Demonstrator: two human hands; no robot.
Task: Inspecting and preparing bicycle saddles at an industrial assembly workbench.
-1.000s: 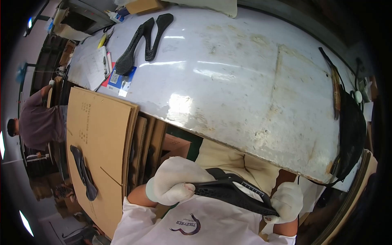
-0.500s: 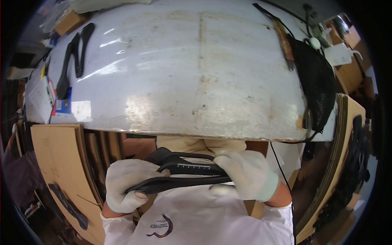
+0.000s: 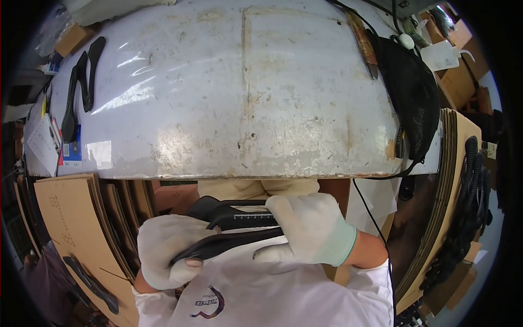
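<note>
In front of my chest, below the table's near edge, I hold a long black part that looks like a bicycle saddle, with white scale marks along one rail. My left hand, in a white glove with the thumb tip bare, is closed around its left end. My right hand, also gloved, grips the other end between thumb and fingers. The thumb tip of that glove looks dark. My palms and fingers hide both ends of the saddle.
The worn white table spans ahead. On it lie black forked parts at left, and a black mesh bag and a rusty-looking blade at right. Cardboard sheets stand at left. A black cable hangs near my right arm.
My right hand has shifted left along the saddle, its thumb now further in over the lower side. My left hand keeps its hold. The whole view has shifted slightly.
</note>
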